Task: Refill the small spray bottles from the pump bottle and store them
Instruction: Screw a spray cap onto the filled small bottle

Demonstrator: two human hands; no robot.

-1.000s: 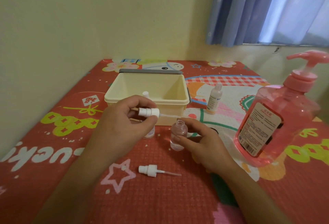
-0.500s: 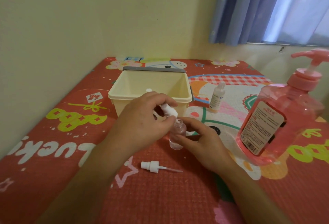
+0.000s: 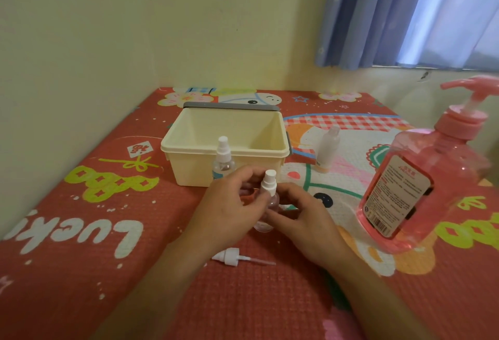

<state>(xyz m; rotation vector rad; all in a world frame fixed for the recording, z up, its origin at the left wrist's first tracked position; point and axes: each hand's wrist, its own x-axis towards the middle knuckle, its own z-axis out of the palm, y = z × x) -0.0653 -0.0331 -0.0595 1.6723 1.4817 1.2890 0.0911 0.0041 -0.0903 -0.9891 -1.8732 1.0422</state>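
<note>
A small clear spray bottle (image 3: 266, 225) stands on the red mat between my hands. Its white spray head (image 3: 268, 182) sits upright on the neck, pinched by the fingers of my left hand (image 3: 229, 207). My right hand (image 3: 302, 218) grips the bottle's body from the right. A second small spray bottle (image 3: 223, 160) with its white head on stands in front of the cream box (image 3: 186, 148). A loose white spray head (image 3: 232, 256) with its thin tube lies on the mat near my wrists. The big pink pump bottle (image 3: 421, 175) stands at the right.
A small white bottle (image 3: 328, 149) stands to the right of the cream box. The wall runs along the left and back edges of the mat (image 3: 81, 258). A blue curtain (image 3: 405, 12) hangs at the upper right.
My left hand brought the spray head from beside the bottle down onto its neck, where it now stands upright. My right hand has stayed on the bottle.
</note>
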